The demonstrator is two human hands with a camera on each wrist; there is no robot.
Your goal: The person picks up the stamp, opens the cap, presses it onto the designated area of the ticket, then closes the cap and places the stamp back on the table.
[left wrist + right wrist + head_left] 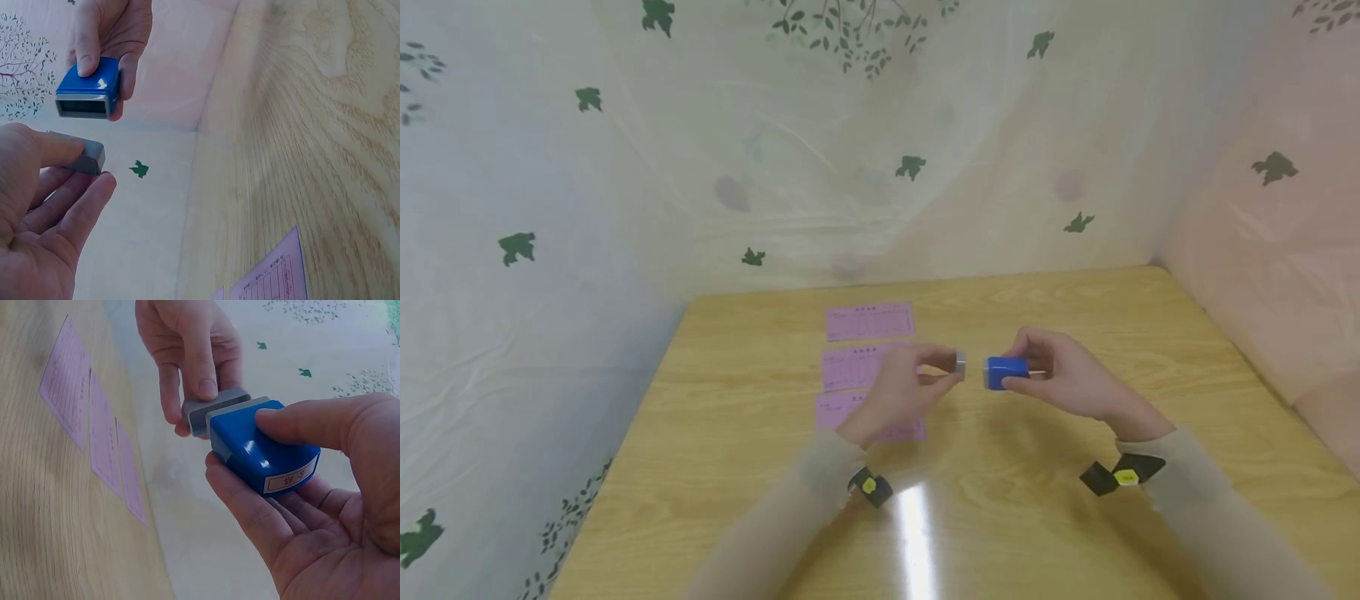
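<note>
A blue self-inking stamp (250, 440) is gripped between the thumb and fingers of my right hand (1071, 379), held above the table. Its dark stamping face inside a grey rim shows in the left wrist view, and a label with red characters marks its far end in the right wrist view. My left hand (898, 385) pinches the grey stamp cap (90, 156) by its sides. Cap and stamp face each other with a small gap in the head view. Three pink printed slips (870, 322) lie in a column on the table, the nearer two partly hidden by my left hand and arm.
The wooden table (745, 467) spans the work area, with a bright light reflection near its front. A pale cloth (820, 167) with green bird and leaf prints hangs behind and along both sides. Dark straps with yellow tags circle both wrists.
</note>
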